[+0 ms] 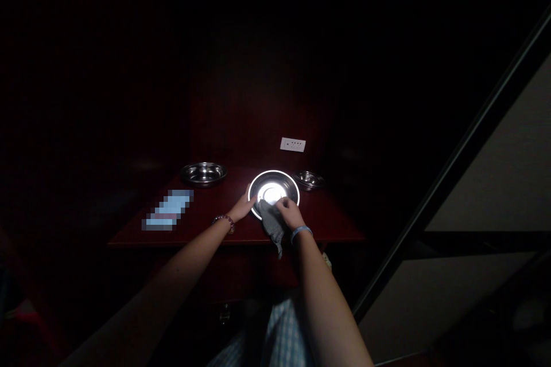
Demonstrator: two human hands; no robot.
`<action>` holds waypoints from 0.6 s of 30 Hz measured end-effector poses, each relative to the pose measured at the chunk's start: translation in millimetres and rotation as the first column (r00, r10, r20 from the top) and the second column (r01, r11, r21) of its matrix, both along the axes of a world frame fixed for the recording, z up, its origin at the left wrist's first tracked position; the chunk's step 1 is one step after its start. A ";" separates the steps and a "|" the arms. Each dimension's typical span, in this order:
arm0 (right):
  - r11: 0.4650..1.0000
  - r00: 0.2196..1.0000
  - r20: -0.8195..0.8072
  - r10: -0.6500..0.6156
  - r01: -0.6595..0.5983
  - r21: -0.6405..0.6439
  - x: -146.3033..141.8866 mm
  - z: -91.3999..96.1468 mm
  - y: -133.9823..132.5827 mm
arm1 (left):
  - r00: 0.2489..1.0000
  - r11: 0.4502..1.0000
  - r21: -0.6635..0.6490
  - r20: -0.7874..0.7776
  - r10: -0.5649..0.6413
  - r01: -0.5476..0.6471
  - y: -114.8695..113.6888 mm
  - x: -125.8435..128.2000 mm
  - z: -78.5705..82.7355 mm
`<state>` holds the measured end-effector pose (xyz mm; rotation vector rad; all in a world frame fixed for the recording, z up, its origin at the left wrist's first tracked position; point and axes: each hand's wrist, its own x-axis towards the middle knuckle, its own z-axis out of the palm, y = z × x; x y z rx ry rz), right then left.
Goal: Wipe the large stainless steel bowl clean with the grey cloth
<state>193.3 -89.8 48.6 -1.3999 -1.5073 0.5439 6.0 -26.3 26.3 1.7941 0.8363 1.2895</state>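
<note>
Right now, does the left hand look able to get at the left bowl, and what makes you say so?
Probably yes: nothing shows standing between the left hand and the left bowl, though the hand would first need to let go of the lit bowl.

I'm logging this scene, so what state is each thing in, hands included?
Held bowl: tilted, brightly lit inside.
Cloth: crumpled, hanging over the held bowl's near rim.
Left hand: gripping that rim.
Right hand: fingers curled, on the cloth.
Left-side bowl: upright on the table.
Right-side bowls: upright, apparently stacked.
Wall socket: no plug visible.
Pixelated patch: state cannot be told.
</note>
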 end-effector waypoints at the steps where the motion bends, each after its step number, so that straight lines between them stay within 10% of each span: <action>1: 1.000 1.000 0.014 -0.007 0.007 0.001 0.0 0.0 -0.1 | 1.000 1.000 -0.004 0.005 -0.007 0.007 0.1 0.0 0.1; 18: 0.985 0.978 0.135 0.158 -0.148 -0.086 -5.1 2.8 -4.9 | 1.000 0.999 0.039 0.018 -0.013 0.012 9.8 -0.2 -10.0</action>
